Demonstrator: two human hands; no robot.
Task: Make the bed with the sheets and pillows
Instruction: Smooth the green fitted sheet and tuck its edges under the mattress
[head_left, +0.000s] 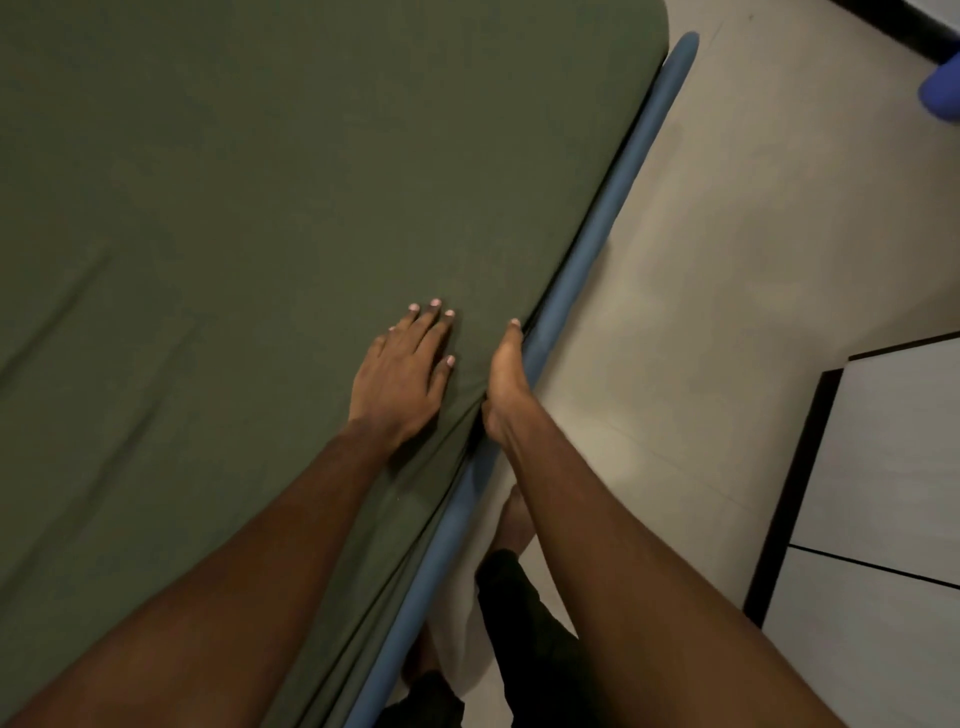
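The left grip (402, 379), a bare hand, lies flat and spread on the dark green sheet (260, 208), fingers straight and palm pressing the cloth. Just to its right, the right grip (506, 384) stands edge-on at the mattress side. Its thumb lies along the sheet's edge and its fingers are hidden below, so I cannot tell whether they pinch the cloth. The sheet stretches smoothly ahead and to the left of both grips, with folds gathering beneath the wrists. A blue bed rail (613, 208) runs right beside the right grip, touching the sheet's hanging edge. Farther right lie the pale floor (727, 312) and a white cabinet (883, 467).
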